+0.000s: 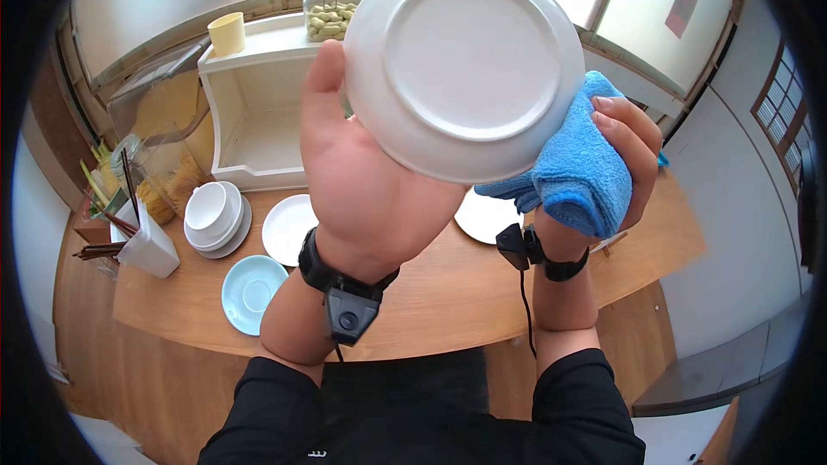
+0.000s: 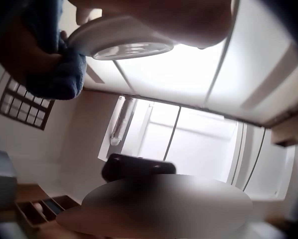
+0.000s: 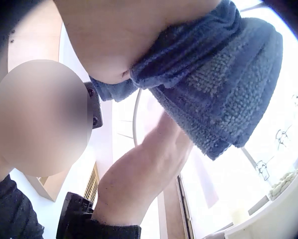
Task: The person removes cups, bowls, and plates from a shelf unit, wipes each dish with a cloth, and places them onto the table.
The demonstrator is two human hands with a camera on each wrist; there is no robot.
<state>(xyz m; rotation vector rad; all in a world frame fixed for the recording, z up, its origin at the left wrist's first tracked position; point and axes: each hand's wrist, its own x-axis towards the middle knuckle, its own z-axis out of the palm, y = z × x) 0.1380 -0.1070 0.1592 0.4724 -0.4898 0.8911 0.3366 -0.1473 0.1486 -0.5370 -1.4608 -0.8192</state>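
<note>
A white plate [image 1: 469, 51] is held up above the table, its underside and foot ring facing the head camera. My left hand [image 1: 370, 172] grips it at the lower left rim, palm toward the camera, fingers hidden behind the plate. In my right hand [image 1: 633, 146] is a folded light-blue cloth [image 1: 586, 159], pressed at the plate's lower right edge. From the left wrist, the plate [image 2: 124, 37] appears edge-on beside the cloth [image 2: 64, 74]. In the right wrist view the cloth [image 3: 228, 84] hangs large in front.
On the wooden table [image 1: 413, 301] stand a stack of white bowls and plates [image 1: 211, 215], a pale-blue saucer [image 1: 255, 294], white plates [image 1: 289, 228] and a chopstick holder [image 1: 151, 245]. Behind is a white shelf [image 1: 258, 112] bearing a yellow cup [image 1: 226, 34] and a glass jar [image 1: 332, 4].
</note>
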